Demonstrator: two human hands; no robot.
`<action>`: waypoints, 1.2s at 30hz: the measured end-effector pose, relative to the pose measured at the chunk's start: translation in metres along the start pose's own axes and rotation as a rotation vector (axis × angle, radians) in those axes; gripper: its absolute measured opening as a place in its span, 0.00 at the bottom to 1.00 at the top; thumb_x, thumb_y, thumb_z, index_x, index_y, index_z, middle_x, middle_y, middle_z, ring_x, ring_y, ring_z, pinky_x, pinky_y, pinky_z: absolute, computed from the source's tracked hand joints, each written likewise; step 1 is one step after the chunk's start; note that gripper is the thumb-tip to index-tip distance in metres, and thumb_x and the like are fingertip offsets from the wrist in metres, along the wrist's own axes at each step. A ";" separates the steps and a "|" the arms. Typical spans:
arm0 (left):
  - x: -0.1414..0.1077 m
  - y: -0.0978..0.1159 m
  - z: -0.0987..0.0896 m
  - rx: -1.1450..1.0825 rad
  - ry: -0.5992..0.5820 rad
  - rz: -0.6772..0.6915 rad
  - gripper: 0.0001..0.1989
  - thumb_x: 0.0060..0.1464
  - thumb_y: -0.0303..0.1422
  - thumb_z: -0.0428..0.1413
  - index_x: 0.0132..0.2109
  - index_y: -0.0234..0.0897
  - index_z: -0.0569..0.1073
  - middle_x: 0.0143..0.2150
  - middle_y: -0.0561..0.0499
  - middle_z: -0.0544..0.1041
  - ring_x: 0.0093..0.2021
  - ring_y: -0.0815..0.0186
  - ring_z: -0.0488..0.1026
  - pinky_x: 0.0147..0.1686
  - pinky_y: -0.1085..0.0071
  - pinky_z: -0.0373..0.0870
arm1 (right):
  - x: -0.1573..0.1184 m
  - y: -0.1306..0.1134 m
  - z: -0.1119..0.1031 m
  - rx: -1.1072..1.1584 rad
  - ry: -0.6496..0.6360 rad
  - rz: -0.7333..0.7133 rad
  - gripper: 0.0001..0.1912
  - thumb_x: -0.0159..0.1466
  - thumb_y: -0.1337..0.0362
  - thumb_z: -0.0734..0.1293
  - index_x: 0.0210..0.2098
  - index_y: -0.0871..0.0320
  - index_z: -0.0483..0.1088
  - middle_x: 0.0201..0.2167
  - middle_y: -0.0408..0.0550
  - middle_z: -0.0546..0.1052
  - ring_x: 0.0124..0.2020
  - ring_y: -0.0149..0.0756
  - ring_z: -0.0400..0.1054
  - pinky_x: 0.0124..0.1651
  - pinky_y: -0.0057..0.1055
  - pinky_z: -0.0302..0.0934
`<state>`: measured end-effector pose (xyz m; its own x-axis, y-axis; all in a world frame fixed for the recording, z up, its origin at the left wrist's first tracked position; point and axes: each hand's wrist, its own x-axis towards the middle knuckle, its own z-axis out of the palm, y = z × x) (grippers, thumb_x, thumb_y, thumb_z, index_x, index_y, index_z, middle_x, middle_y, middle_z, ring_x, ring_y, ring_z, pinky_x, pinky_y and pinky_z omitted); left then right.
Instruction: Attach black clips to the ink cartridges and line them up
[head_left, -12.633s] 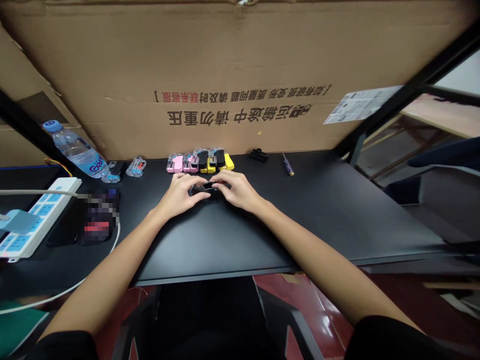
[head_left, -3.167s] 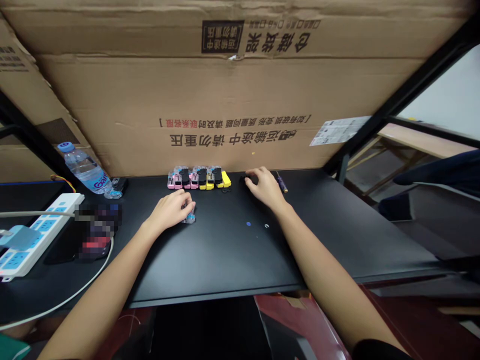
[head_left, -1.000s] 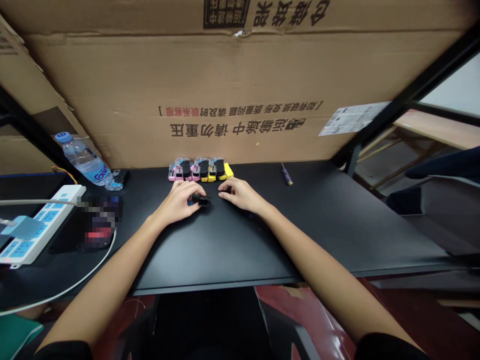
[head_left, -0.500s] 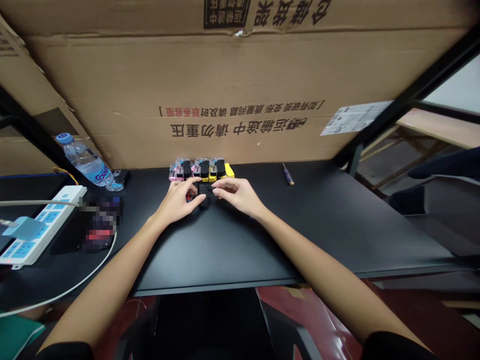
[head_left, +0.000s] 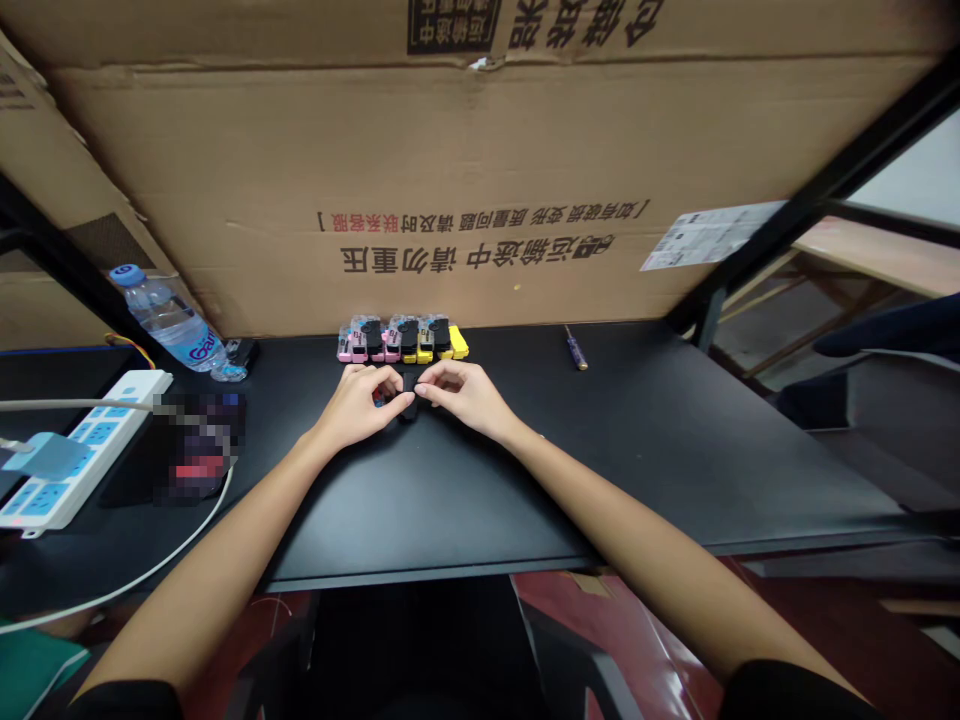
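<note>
A small black part (head_left: 409, 400) is held low over the black desk, between my two hands. My left hand (head_left: 360, 403) is closed, thumb and forefinger gripping the part from the left. A bit of something red and blue (head_left: 379, 398) shows under its fingers, mostly covered. From the right, my right hand (head_left: 466, 400) pinches at the part's upper edge with thumb and fingertips; whether a separate small piece is between them is hidden. Just behind both hands stands a row of several pink and yellow blocks (head_left: 460, 342) with black and clear pieces on top.
A screwdriver (head_left: 576, 350) lies to the right at the back. On the left are a water bottle (head_left: 176, 325), a white power strip (head_left: 56, 512) with a plug, a white cable (head_left: 196, 535) and a blurred item (head_left: 199, 450). A cardboard sheet (head_left: 480, 150) forms the back wall.
My right hand has shifted slightly left, its fingertips now against the black part. My left fingers have closed in and the part looks turned more upright.
</note>
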<state>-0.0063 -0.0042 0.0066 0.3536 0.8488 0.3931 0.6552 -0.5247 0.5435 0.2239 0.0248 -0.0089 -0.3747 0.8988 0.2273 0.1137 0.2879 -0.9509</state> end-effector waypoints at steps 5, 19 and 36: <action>0.000 0.000 0.000 0.000 0.012 0.025 0.11 0.66 0.42 0.61 0.38 0.41 0.75 0.35 0.54 0.82 0.38 0.61 0.76 0.54 0.58 0.67 | 0.000 0.000 0.002 0.013 -0.099 0.082 0.25 0.63 0.41 0.76 0.39 0.58 0.77 0.28 0.44 0.77 0.25 0.33 0.69 0.31 0.33 0.69; 0.001 -0.011 -0.003 0.020 -0.005 0.045 0.04 0.63 0.37 0.64 0.42 0.43 0.78 0.46 0.51 0.86 0.50 0.56 0.81 0.61 0.54 0.67 | 0.006 -0.008 -0.052 -0.568 0.055 -0.022 0.24 0.77 0.51 0.60 0.37 0.59 0.81 0.28 0.49 0.80 0.29 0.38 0.72 0.38 0.33 0.64; 0.002 -0.012 -0.003 -0.012 -0.037 0.057 0.04 0.59 0.31 0.68 0.36 0.44 0.82 0.54 0.51 0.88 0.55 0.56 0.82 0.66 0.49 0.60 | 0.003 0.001 -0.026 -0.669 -0.146 -0.125 0.15 0.69 0.69 0.67 0.49 0.55 0.85 0.38 0.48 0.86 0.35 0.38 0.76 0.41 0.33 0.66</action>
<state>-0.0150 0.0036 0.0034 0.4146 0.8193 0.3961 0.6257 -0.5727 0.5297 0.2470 0.0365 -0.0040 -0.5369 0.8053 0.2513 0.5867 0.5705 -0.5748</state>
